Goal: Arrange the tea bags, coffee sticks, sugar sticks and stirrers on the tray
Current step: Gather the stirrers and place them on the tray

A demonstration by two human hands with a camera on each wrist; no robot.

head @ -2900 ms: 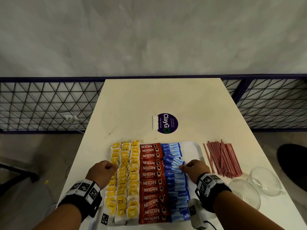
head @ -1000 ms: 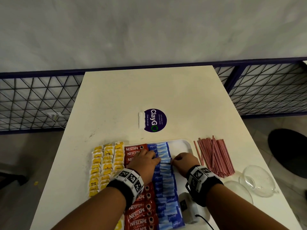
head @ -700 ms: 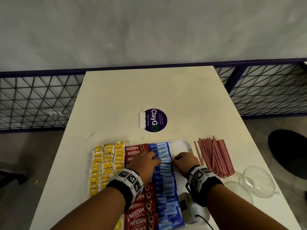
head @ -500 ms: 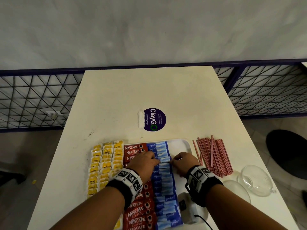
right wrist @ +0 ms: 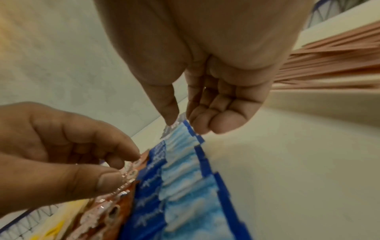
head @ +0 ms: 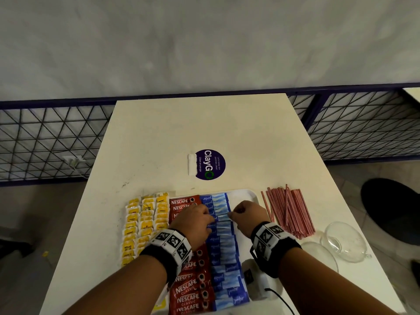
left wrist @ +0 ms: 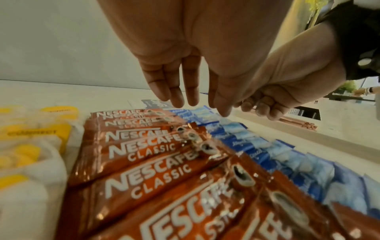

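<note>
A white tray (head: 246,193) carries yellow tea bags (head: 145,223), red Nescafe coffee sticks (head: 193,292) and a column of blue sugar sticks (head: 225,248). Pink stirrers (head: 288,212) lie on the table right of the tray. My left hand (head: 205,218) touches the seam between coffee and sugar sticks, and its fingertips (left wrist: 176,102) point down onto the stick ends. My right hand (head: 231,214) is curled and pinches the right end of a sugar stick (right wrist: 180,129) near the column's far end, between thumb and forefinger. The right strip of the tray is bare.
Two clear glass bowls (head: 345,242) sit at the table's right front, near the stirrers. A small white device with a black cable (head: 256,285) lies by the tray's near right corner. A purple round sticker (head: 210,164) marks the table's middle. A wire railing runs behind the table.
My left hand has crossed from the tea bags to the sugar column. Over the last second both hands have stayed at the two ends of one sugar stick, barely shifting.
</note>
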